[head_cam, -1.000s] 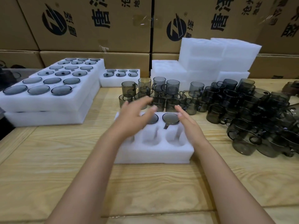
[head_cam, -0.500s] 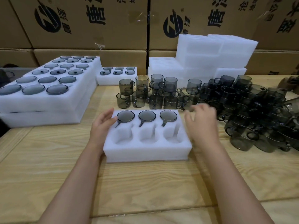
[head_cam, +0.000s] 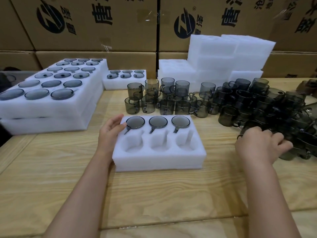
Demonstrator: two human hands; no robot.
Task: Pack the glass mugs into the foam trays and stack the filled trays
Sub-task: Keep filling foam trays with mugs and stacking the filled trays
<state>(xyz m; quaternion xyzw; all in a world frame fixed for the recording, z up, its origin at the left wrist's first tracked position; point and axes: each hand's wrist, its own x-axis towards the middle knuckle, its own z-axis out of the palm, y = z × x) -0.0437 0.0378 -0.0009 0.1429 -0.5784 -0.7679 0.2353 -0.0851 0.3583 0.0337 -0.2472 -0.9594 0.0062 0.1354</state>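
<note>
A white foam tray [head_cam: 159, 160] lies in front of me on the wooden table. Its far row holds three smoky glass mugs [head_cam: 158, 122] sunk in to the rim, and its near row of three pockets is empty. My left hand [head_cam: 109, 133] rests against the tray's left edge, thumb on the top face beside the leftmost mug. My right hand [head_cam: 260, 146] is at the near edge of the pile of loose mugs [head_cam: 267, 107] on the right. Its fingers curl over a glass mug [head_cam: 291, 152] there.
More loose mugs [head_cam: 154, 98] stand just behind the tray. Filled trays [head_cam: 51, 103] are stacked at the left, with a small filled tray [head_cam: 125, 81] behind. Empty foam trays [head_cam: 223, 59] are piled at the back right, against cardboard boxes [head_cam: 96, 23].
My left hand came off the top of the tray and settled against its left edge. My right hand swung right from the tray into the mug pile and curled its fingers.
</note>
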